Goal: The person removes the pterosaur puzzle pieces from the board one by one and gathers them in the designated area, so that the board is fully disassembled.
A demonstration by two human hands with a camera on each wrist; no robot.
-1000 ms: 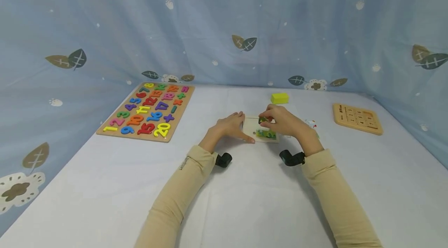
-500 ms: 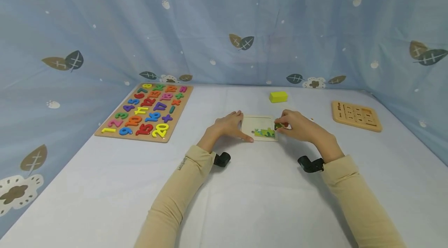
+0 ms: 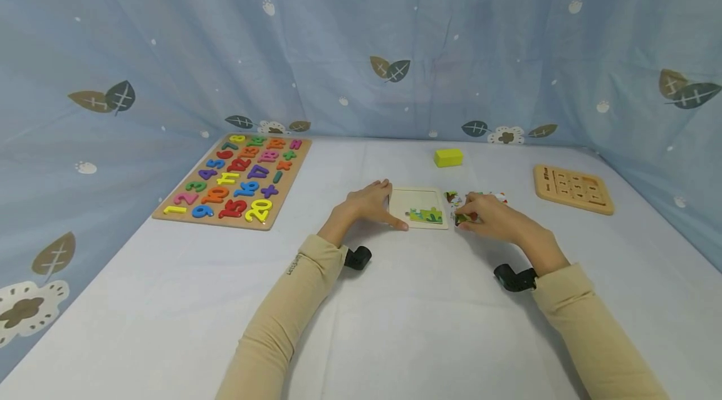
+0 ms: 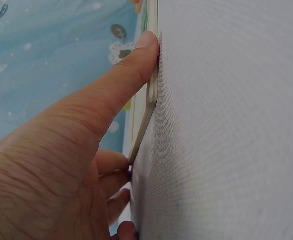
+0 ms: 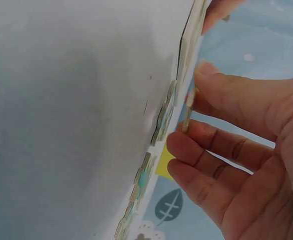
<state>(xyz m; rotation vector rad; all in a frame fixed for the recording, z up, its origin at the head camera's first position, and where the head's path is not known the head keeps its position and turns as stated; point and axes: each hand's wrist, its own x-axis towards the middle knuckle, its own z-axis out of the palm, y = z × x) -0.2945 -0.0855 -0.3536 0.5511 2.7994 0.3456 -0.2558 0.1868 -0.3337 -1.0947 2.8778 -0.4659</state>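
A shallow wooden puzzle board (image 3: 414, 199) lies flat in the head view, with green jigsaw pieces (image 3: 425, 216) set along its lower right. My left hand (image 3: 369, 202) spans the board's near left corner. Its straight thumb touches the front edge and its fingertips the left edge, as the left wrist view shows. Just right of the board, my right hand (image 3: 489, 217) pinches a puzzle piece (image 5: 188, 111) between thumb and fingers, a little above the table. Loose puzzle pieces (image 5: 161, 120) lie flat under and beside that hand, which partly hides them in the head view.
A yellow-green block (image 3: 448, 158) stands behind the board. At the far left lies a wooden number board (image 3: 169, 212) with colourful numerals. A smaller wooden number board (image 3: 572, 189) lies at the right. A blue patterned curtain (image 3: 338, 30) closes off the back.
My right hand has moved right, from above the board to the loose pieces beside it, uncovering the board's right side. My left hand has stayed at the board's corner.
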